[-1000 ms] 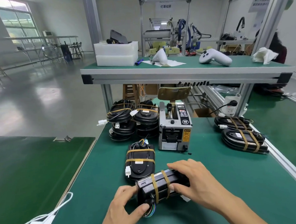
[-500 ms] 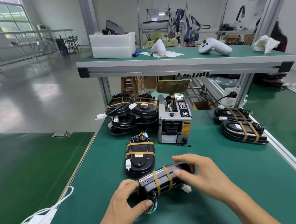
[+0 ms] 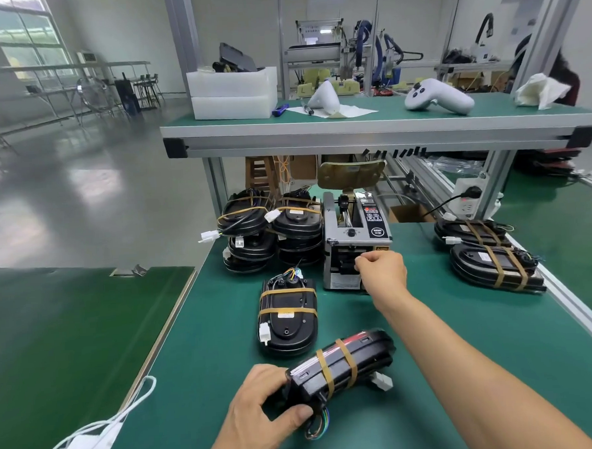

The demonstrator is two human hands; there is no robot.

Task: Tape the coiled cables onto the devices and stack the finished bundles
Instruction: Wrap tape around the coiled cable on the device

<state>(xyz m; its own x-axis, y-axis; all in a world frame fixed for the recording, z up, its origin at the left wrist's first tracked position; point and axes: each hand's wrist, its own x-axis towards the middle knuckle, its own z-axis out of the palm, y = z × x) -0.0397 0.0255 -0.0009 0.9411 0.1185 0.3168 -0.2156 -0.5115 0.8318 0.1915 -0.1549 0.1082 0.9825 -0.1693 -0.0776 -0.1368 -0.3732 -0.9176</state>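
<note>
My left hand [image 3: 260,415] grips the near end of a black device [image 3: 343,362] that lies tilted on its edge on the green mat, with two tan tape bands round it and coloured wires at its near end. My right hand [image 3: 381,271] is stretched out to the front slot of the grey tape dispenser [image 3: 355,235], fingers curled and pinching at the outlet; any tape strip there is too small to see. One taped bundle [image 3: 287,322] lies flat just left of the dispenser. Stacked taped bundles [image 3: 271,232] stand behind it.
Two more taped bundles [image 3: 492,258] lie at the right near the table's aluminium rail. An upper shelf [image 3: 379,134] overhangs the back of the mat. A white cord and tag [image 3: 93,441] hang at the front left corner, by a second green table [image 3: 71,339].
My right hand has let go of the device and reached forward to the dispenser's outlet. My left hand stays on the device, which now tilts more to the right.
</note>
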